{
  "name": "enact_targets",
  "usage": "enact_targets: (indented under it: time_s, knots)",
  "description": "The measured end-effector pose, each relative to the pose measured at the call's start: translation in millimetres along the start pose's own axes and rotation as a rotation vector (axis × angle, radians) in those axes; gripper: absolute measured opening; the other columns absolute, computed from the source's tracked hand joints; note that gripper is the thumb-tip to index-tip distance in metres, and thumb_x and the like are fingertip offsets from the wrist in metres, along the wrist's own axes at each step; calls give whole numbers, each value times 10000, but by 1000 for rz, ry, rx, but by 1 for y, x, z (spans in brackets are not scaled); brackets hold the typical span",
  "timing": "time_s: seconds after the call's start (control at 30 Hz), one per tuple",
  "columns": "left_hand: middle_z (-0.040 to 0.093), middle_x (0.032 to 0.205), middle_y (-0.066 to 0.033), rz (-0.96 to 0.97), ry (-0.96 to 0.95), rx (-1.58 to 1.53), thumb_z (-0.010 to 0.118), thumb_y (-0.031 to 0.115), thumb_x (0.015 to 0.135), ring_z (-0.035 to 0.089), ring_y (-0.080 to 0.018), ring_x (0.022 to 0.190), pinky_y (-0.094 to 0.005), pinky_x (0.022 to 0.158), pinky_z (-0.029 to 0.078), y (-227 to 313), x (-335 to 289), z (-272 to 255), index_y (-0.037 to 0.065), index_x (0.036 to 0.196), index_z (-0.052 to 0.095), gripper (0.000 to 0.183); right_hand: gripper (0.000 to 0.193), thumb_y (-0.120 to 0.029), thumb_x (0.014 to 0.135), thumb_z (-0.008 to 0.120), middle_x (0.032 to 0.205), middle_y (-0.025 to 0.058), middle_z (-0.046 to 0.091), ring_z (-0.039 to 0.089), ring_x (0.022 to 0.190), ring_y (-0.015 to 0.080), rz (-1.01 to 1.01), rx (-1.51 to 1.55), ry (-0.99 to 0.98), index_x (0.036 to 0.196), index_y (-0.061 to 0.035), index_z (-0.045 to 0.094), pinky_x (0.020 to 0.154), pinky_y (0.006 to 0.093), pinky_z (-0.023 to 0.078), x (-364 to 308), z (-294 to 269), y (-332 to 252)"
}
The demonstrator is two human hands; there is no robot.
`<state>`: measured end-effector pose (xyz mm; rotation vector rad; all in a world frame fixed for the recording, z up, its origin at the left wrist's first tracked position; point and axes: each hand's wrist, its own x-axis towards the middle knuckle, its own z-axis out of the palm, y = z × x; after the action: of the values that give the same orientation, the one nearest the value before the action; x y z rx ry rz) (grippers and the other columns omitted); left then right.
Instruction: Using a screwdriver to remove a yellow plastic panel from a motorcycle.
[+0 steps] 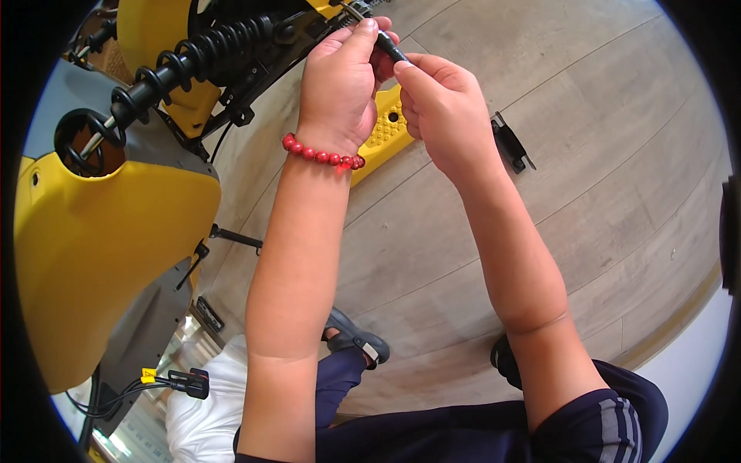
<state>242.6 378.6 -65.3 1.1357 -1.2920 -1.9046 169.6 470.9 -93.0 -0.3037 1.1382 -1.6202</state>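
Note:
My left hand point(340, 85) and my right hand point(440, 108) meet near the top of the view, both gripping a thin black rod-like tool point(388, 45) with a metal tip pointing up and left. A red bead bracelet point(320, 154) circles my left wrist. The tool's tip is close to the dark frame of a yellow scooter point(93, 231), whose black coil spring point(193, 58) runs diagonally at the upper left. How the tip meets the frame is hidden by my fingers.
A yellow studded footboard point(386, 131) lies behind my hands. A small black bracket point(511, 143) rests on the grey wood-look floor point(602, 154) to the right. Loose black cables with a connector point(181, 380) hang at lower left. My sandalled foot point(359, 343) is below.

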Motion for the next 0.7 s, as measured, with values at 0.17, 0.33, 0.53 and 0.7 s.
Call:
enact_targets:
  time_s: [0.17, 0.33, 0.53, 0.7]
  knots:
    - [619, 834, -56, 20, 20, -51, 556, 181, 947, 553, -118, 702, -254, 664, 476, -9, 11, -8, -18, 965, 609, 206, 273, -184, 887, 532, 612, -44, 482, 399, 507, 38, 83, 159, -32, 972, 59, 624, 440, 212, 313, 1, 0, -3]
    - [596, 787, -25, -4, -66, -96, 507, 187, 970, 562, -120, 672, -231, 664, 475, -7, 12, -11, 32, 930, 592, 181, 221, -177, 931, 484, 555, -68, 324, 249, 458, 57, 440, 818, -446, 904, 8, 600, 403, 229, 214, 17, -23, -3]
    - [596, 806, -26, -16, -25, -94, 480, 154, 980, 556, -108, 686, -234, 659, 469, 0, 7, -2, 26, 933, 595, 179, 307, -191, 878, 535, 601, 12, 555, 477, 523, 93, 0, -189, 59, 965, 76, 660, 485, 271, 382, 6, 3, -10]
    - [599, 819, -34, -7, -78, -15, 464, 154, 987, 564, -115, 707, -240, 669, 470, 0, 9, -3, 19, 959, 592, 187, 260, -171, 872, 538, 560, 106, 560, 535, 526, 153, -244, -432, 121, 931, 52, 657, 513, 321, 429, 6, 4, -4]
